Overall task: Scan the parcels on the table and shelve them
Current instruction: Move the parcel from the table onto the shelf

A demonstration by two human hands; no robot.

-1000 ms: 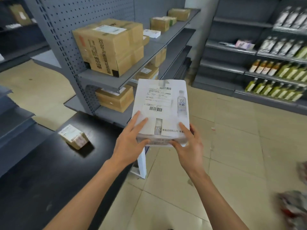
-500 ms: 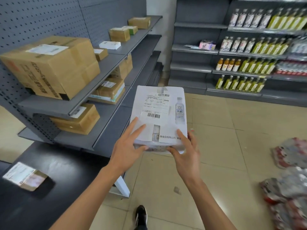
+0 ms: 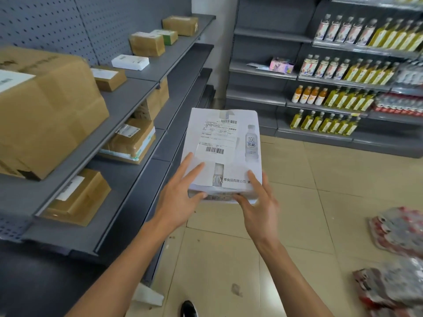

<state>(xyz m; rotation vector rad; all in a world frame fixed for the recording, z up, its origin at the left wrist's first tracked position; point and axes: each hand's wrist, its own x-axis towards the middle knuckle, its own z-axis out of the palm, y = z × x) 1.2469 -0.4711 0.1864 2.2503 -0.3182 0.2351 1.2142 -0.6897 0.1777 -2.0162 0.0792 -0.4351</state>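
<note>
A white parcel (image 3: 223,143) with a shipping label, barcodes and a printed bottle picture is held in front of me, above the floor and just right of the grey shelf rack (image 3: 128,104). My left hand (image 3: 180,200) grips its near left corner, fingers spread on top and thumb against the near face. My right hand (image 3: 258,207) grips the near right corner, with the thumb along the near edge. Several brown cardboard parcels sit on the rack, among them a large box (image 3: 45,115) on the upper shelf at the left.
The dark table (image 3: 34,282) shows at the bottom left. Shelves of bottled drinks (image 3: 343,72) line the back right wall. Shrink-wrapped packs (image 3: 393,229) lie on the tiled floor at the right. My shoe (image 3: 188,308) is at the bottom edge.
I have moved forward along the rack while carrying the white parcel in both hands. The small parcel on the table has dropped out of view, and the shelves are closer.
</note>
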